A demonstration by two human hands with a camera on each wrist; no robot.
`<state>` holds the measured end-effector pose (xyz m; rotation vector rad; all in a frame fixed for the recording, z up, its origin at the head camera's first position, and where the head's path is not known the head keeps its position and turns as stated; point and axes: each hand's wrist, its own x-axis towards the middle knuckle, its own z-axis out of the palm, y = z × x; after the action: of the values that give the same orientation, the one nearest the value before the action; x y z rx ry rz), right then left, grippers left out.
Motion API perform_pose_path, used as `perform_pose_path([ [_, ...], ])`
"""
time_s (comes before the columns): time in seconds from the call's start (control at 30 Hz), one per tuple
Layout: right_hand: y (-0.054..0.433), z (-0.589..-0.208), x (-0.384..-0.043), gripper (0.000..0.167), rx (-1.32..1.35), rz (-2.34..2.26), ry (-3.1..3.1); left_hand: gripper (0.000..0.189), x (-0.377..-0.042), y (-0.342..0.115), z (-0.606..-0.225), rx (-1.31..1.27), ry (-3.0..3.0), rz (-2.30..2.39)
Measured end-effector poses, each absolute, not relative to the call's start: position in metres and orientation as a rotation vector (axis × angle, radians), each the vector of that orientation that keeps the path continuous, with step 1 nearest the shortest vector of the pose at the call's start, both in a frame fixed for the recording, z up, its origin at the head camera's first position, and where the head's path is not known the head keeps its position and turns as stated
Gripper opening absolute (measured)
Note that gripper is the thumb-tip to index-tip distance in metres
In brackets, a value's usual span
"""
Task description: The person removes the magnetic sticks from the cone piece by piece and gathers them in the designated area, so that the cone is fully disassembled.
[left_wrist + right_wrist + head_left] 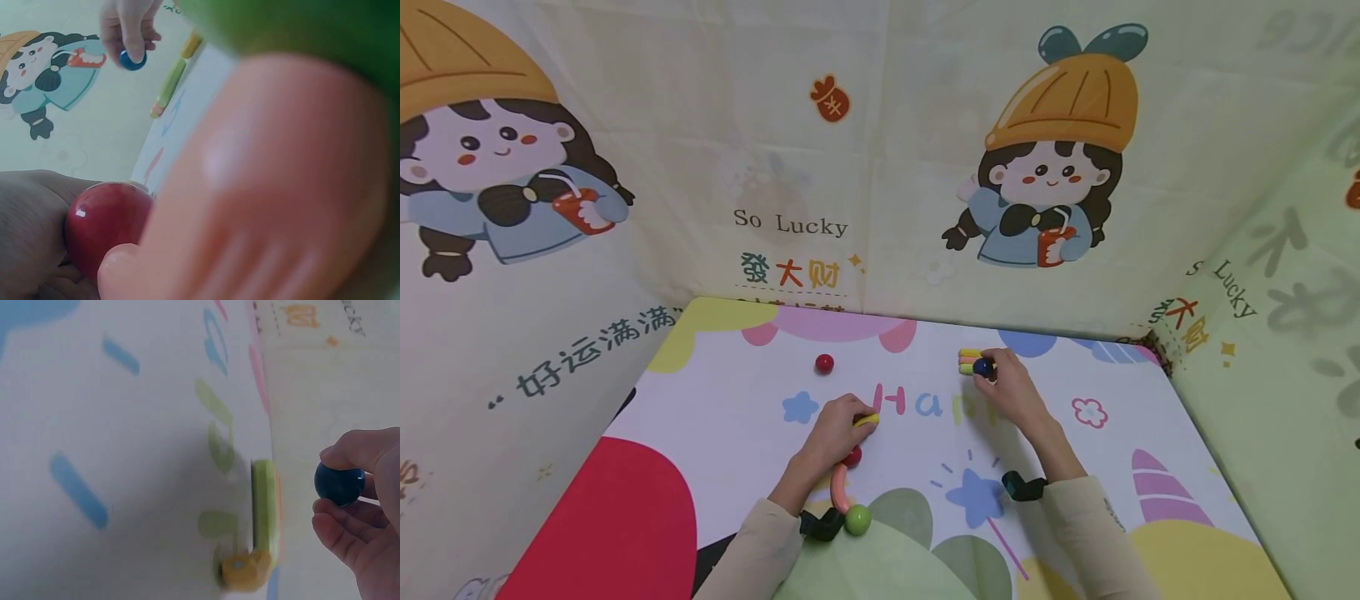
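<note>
My left hand pinches a small yellow curved piece over the middle of the table. Just under that hand is a red ball, at the end of a pink curved piece. A green ball sits at the pink piece's other end, near the left wrist. Whether the yellow piece touches the red ball is hidden by my fingers. At the back right, my right hand holds a dark blue ball between thumb and fingers, raised above the tabletop. Beside it lie yellow, pink and green sticks in a row.
A second red ball lies alone at the back left of the printed tabletop. By the green stick is a short yellow piece. Patterned cloth walls stand behind and at both sides.
</note>
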<state>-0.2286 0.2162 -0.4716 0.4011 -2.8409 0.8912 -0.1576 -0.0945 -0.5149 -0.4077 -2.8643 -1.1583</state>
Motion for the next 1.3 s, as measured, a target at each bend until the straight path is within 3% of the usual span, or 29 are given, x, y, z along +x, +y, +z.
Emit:
perform_pose_path([
  [0.67, 0.271, -0.491, -0.250, 0.051, -0.010, 0.931, -2.924, 0.027, -0.159, -0.097, -0.518, -0.392, -2.864, -1.195],
  [1.3, 0.291, -0.511, -0.260, 0.052, -0.087, 0.881, -3.027, 0.028, -0.159, -0.098, -0.523, -0.388, -2.861, -1.211],
])
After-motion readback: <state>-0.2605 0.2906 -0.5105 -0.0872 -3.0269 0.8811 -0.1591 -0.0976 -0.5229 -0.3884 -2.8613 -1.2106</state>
